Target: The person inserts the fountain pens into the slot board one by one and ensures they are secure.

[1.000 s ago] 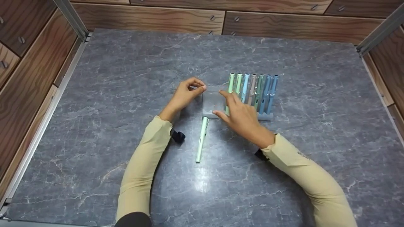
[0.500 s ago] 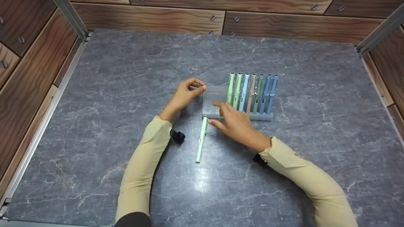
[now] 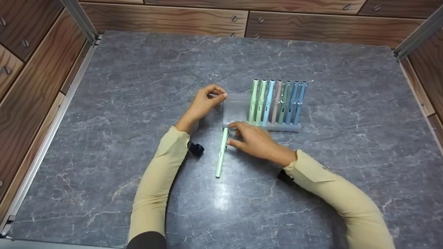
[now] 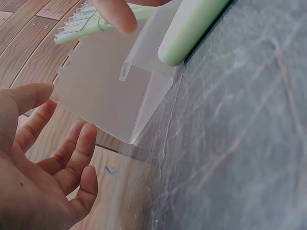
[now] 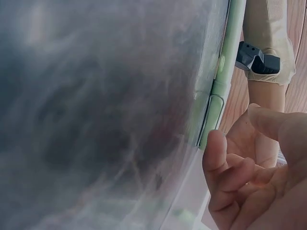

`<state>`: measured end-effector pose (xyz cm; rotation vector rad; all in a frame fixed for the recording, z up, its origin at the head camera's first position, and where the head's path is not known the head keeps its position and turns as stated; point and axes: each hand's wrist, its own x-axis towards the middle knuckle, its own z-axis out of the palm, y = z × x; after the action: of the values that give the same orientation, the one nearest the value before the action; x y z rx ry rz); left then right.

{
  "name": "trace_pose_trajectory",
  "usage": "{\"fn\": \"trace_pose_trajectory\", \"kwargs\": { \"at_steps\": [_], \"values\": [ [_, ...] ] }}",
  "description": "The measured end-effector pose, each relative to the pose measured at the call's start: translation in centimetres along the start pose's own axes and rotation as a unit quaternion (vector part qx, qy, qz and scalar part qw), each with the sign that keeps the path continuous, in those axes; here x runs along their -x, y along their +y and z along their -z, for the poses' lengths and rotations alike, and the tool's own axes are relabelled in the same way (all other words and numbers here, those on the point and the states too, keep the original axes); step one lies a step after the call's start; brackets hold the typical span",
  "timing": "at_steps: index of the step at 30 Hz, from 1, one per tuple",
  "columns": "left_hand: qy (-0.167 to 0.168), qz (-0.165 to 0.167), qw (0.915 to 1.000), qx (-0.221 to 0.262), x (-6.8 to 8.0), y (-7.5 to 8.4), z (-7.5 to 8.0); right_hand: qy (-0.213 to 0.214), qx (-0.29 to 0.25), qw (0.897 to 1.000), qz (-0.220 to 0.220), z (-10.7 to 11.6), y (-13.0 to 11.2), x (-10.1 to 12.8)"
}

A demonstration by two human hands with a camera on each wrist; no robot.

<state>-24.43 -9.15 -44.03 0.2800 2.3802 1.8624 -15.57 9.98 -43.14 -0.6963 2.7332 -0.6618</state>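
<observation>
On the left we saw our left hand point(image 3: 204, 103) unmoved from a second earlier, its fingertips pinched on the top left corner of the clear pen stand point(image 3: 235, 110), steadying it on the grey marbled surface point(image 3: 138, 86). In the left wrist view the fingers looked loosely curled beside the clear plastic, so how firm that grip was we could not tell.

Just right of it lay the loose mint pen point(image 3: 221, 152), flat on the surface with its top end touching the stand's front lip. Our right hand point(image 3: 254, 141) had come down from the row of pens to this one; thumb and fingers were now narrow at its upper end, touching it, and we judged a pick-up was starting. The right wrist view showed the fingers curled near the clip but not clearly closed round the barrel.

Further right, seven pastel pens point(image 3: 277, 102) stood in the stand, leaving the left slots free.

The stand's clear walls were hard to trace, and the right wrist picture was mostly blur
</observation>
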Motion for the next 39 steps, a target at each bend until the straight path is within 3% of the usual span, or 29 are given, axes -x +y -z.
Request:
{"fn": "trace_pose_trajectory", "kwargs": {
  "at_steps": [13, 39],
  "values": [
    [0.001, 0.000, 1.0000, 0.003, -0.07, -0.15, -0.03, -0.026, 0.013, 1.000, -0.001, -0.24, -0.13, -0.52],
    [-0.001, -0.011, 0.9999, 0.003, -0.14, -0.17, -0.01, -0.035, 0.063, 0.997, 0.018, -0.59, -0.87, -0.92]
  ]
}}
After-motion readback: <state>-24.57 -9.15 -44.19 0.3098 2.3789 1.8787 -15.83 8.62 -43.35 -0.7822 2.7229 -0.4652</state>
